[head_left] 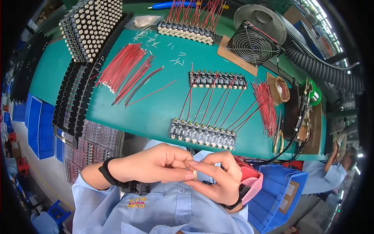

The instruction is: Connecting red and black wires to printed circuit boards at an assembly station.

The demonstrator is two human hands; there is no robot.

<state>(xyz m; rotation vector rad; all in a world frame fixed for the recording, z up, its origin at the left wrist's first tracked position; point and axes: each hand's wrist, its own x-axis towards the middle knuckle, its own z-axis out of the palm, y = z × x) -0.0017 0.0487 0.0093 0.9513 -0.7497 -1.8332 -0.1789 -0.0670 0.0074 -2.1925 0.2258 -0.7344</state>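
Close to my chest, below the near edge of the table, both hands come together fingertip to fingertip. My left hand (161, 163) is closed in a pinch, with thumb and bent index finger at a small pale piece (194, 173). From the other side my right hand (219, 177) pinches at the same spot. The piece is mostly covered by fingers, and its kind cannot be made out. Just beyond the hands lies a row of small dark circuit modules (202, 133) with red wires rising from it. A second module row (217, 80) lies farther back.
Bundled red wires (126, 66) lie left on the green table (156, 113), more wires (265, 107) right. Small white sleeves (146, 37) are scattered at the back. A fan (253, 43), solder spool (313, 93), stacked module strips (91, 27) and blue bin (276, 195) surround the workspace.
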